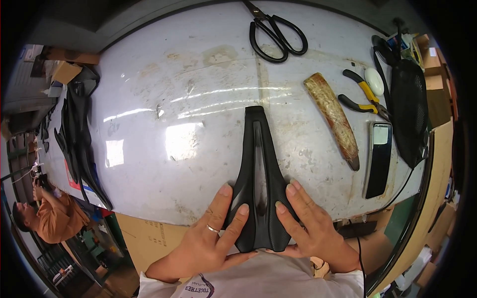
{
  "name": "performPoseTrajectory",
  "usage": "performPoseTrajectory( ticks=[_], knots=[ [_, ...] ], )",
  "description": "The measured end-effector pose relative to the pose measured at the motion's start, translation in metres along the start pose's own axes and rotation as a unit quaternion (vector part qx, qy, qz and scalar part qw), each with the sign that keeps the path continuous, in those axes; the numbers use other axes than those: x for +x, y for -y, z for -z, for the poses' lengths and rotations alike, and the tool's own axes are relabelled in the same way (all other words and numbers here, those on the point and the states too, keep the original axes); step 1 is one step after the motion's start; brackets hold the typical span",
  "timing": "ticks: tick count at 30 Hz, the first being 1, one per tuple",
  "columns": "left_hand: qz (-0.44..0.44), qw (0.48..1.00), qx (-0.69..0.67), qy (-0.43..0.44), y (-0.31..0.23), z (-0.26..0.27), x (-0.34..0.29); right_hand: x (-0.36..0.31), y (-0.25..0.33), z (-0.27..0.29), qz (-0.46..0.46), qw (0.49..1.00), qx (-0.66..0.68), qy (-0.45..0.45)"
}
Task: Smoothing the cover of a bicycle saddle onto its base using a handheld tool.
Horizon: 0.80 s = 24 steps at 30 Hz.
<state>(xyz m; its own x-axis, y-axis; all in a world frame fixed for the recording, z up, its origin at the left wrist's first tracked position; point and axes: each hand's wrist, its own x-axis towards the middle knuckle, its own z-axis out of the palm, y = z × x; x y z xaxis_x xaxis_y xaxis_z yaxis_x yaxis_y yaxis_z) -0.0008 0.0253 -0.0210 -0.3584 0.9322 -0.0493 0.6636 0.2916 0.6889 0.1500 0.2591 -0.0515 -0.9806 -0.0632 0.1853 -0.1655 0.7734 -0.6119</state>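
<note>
The left hand (206, 241) and right hand (316, 236) grasp a black bicycle saddle (247, 191) by its broad rear, fingers on top, thumbs at the near edge, its nose pointing away over the bench (139, 169). Steady, even pressure on both wings should keep it square. Beyond lie a wrapped tool (330, 116), pliers (368, 93) and scissors (276, 38).

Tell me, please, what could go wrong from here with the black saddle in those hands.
The wide end of the black saddle seems to reach past the near edge of the table, so it might tip or slip if the left hand and right hand both let go.

The ring on the left hand sits near the saddle's surface and might scuff it.

The phone lies beyond the right hand and might get knocked.
</note>
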Motion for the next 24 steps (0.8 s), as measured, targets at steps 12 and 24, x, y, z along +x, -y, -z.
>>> performPoseTrajectory(
  ticks=[12, 24],
  knots=[
    [-0.009, 0.997, -0.024, -0.074, 0.017, -0.011, -0.003, 0.003, 0.005, -0.005, -0.002, 0.999, 0.016, -0.038],
    [0.225, 0.722, -0.655, 0.002, 0.03, 0.004, 0.001, -0.04, 0.036, 0.001, 0.092, 0.995, 0.044, -0.02]
  ],
)
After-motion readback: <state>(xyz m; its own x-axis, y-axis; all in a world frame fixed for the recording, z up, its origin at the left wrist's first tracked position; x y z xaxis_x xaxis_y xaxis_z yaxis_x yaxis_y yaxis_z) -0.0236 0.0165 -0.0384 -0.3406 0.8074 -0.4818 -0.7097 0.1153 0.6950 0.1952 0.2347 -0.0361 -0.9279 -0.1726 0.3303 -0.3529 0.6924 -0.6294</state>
